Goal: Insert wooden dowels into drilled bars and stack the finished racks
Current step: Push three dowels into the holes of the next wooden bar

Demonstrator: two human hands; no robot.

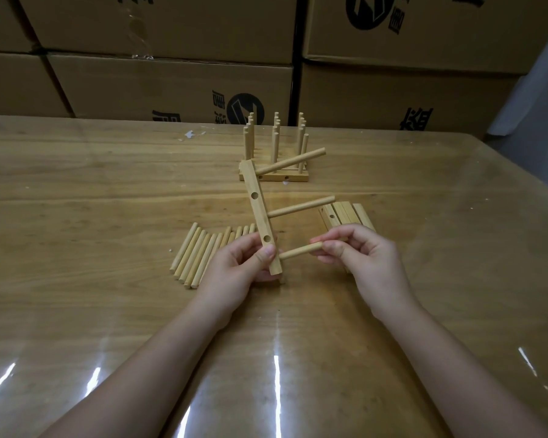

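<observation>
While the left hand [234,263] has its grip clamped on the near end of the pale square drilled wooden bar [261,221], raised above the glossy wood-grain bench [108,191], the right hand [358,251] pinches a short round wooden dowel [301,250] whose tip meets the bar's lowest side hole. I'd keep it square to the bar, twisting gently. Whether it's seated is unclear. Right of the bar, spare bars [348,213] lie partly hidden by fingers.
</observation>
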